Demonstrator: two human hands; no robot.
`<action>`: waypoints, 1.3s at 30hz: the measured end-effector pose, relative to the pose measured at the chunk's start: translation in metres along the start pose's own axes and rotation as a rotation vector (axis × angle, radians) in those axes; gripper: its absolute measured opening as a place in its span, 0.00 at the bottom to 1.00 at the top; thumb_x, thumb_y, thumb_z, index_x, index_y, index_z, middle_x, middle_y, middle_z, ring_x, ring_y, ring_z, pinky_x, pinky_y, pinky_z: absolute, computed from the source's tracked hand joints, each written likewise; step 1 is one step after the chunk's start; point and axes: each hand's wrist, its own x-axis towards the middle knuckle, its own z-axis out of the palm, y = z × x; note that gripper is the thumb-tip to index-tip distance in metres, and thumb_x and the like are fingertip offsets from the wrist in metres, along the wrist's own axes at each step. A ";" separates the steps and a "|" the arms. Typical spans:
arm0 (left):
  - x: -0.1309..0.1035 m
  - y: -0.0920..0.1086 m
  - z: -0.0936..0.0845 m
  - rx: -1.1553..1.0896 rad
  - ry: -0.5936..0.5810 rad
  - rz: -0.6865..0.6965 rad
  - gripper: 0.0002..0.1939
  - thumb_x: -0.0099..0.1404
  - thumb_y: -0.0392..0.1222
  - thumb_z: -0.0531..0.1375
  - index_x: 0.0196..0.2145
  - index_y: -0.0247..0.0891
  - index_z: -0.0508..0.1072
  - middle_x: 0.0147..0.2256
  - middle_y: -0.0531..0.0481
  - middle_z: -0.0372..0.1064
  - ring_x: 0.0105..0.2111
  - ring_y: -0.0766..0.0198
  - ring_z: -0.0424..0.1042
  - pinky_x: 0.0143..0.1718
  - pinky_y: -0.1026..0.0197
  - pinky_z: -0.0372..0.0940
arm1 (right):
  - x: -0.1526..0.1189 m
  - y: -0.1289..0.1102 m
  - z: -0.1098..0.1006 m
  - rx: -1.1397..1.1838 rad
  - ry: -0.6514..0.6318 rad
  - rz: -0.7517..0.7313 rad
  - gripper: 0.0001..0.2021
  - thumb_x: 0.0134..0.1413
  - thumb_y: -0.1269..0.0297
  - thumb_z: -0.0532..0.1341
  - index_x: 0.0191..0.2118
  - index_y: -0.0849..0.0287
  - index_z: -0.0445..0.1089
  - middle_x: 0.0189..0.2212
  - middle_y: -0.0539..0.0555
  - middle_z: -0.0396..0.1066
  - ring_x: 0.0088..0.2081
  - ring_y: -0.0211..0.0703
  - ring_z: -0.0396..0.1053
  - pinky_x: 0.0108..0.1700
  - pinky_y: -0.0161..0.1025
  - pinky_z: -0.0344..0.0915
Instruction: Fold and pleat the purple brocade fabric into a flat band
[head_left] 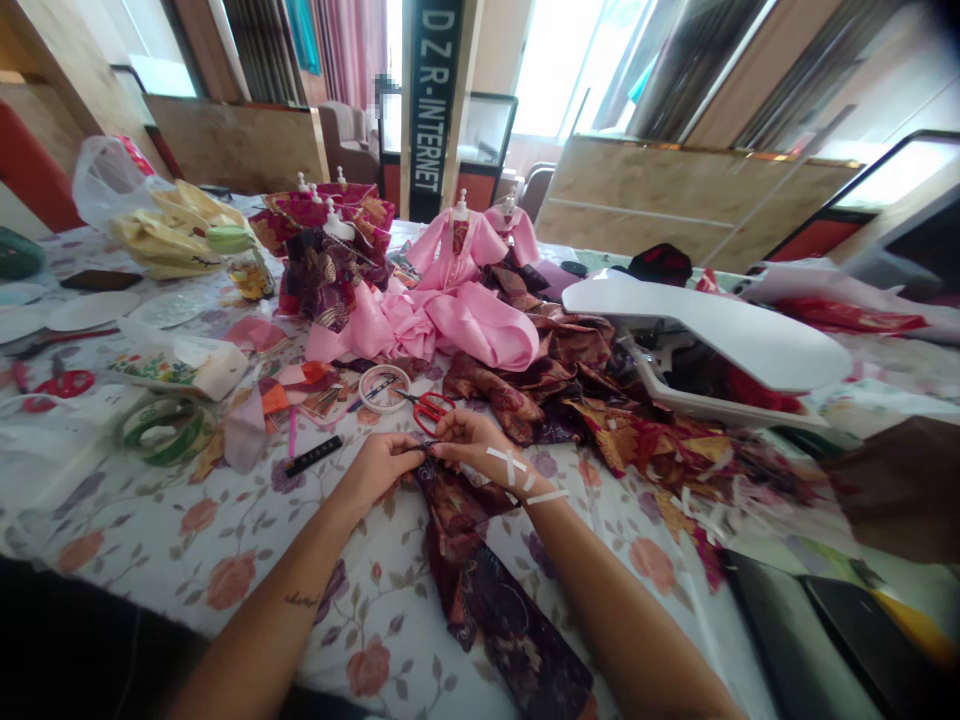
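Both my hands meet near the middle of the table over a strip of dark patterned fabric (480, 580). My left hand (381, 468) pinches the fabric's upper end between thumb and fingers. From the other side, my right hand (474, 445) pinches the same end, with strips of white tape stuck across its back and wrist. The fabric hangs down between my forearms and lies on the flowered cloth. Just beyond my fingers lie red-handled scissors (430, 408) and a white tape roll (384, 388). A black marker-like stick (313, 456) rests left of my left hand.
Pink fabric (480, 325) and small dress forms (459, 235) stand at the back. A green tape roll (166, 430) and red scissors (60, 388) lie at left. An open white case (712, 395) and brown patterned cloth (555, 370) are at right. The table has a flowered tablecloth (232, 580).
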 end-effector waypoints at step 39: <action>-0.002 -0.002 -0.005 0.006 -0.104 0.013 0.14 0.49 0.49 0.67 0.29 0.36 0.76 0.10 0.61 0.54 0.08 0.75 0.46 0.10 0.67 0.36 | 0.004 0.002 0.001 -0.297 -0.084 -0.119 0.12 0.49 0.57 0.61 0.26 0.62 0.68 0.20 0.47 0.62 0.24 0.35 0.56 0.26 0.33 0.53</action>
